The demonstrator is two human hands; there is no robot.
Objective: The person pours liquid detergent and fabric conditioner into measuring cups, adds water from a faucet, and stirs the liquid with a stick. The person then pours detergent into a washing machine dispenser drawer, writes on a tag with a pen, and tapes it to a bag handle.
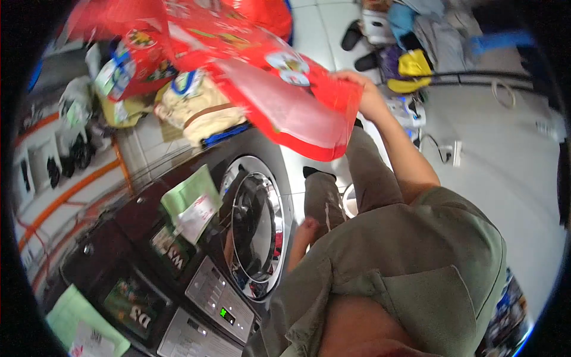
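Gripping the red printed plastic (315,113) by one end in the right fingers (350,77), with most of it stretching out left of them! Pinch firmly, hold high, clear of the round machine door (254,226) beside the left fingers (308,226). Too blurred to tell the left grip.

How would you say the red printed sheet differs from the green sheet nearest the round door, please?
The red sheet is bright and patterned; the green sheet is pale, with a white piece on it. The red sheet looks larger in view than the green sheet. The right hand holds the red sheet up; the green sheet lies on the dark machine. Both look thin.
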